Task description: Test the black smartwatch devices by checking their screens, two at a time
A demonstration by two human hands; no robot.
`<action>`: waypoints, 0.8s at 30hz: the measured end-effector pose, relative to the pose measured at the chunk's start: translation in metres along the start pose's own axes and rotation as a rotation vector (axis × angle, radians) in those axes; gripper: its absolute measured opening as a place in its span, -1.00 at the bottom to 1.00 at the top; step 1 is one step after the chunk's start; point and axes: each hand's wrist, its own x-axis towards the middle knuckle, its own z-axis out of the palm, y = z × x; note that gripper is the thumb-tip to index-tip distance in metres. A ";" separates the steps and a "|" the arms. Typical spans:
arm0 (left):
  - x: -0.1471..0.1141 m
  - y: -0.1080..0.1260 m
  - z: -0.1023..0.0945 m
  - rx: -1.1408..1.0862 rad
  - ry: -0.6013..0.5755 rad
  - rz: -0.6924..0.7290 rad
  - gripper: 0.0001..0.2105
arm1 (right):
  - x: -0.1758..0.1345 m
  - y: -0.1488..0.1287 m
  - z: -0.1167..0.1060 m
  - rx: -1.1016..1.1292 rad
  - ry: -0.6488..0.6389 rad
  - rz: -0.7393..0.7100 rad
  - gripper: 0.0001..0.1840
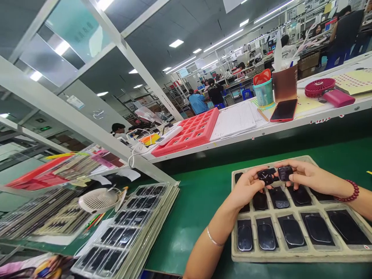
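My left hand [247, 188] pinches a small black smartwatch [265, 176] whose lit face shows white clock hands. In my right hand [306, 176], thumb and fingers are closed on a second dark, rounded-square watch piece [285, 173]. The two pieces are close together; whether they touch or are joined is hard to tell. Both hands are above a beige moulded tray [263, 256]. Dark rounded-square pieces [290, 231] lie in its compartments, some on black sheets. My hands partly cover the back row.
Stacked trays [162, 217] of dark pieces stand left on the green table [197, 201], by a white fan [99, 200]. The shelf above holds a red foam tray [188, 133], papers [234, 121], a phone [284, 110], a cup [264, 93] and a pink fan [319, 87]. People work beyond.
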 end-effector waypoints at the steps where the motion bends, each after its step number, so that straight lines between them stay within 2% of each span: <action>1: 0.000 0.001 0.000 0.010 0.000 -0.002 -0.47 | 0.000 -0.001 0.000 -0.005 0.003 -0.003 -0.47; 9: -0.004 0.003 0.001 0.070 0.036 0.025 -0.54 | -0.001 -0.006 0.000 0.015 0.027 -0.015 -0.55; 16: -0.004 0.002 0.001 0.062 0.037 0.037 -0.49 | -0.002 -0.008 0.002 -0.031 0.031 -0.005 -0.58; 24: -0.003 0.003 0.002 0.059 0.040 0.052 -0.50 | -0.002 -0.010 0.003 0.021 0.012 -0.025 -0.59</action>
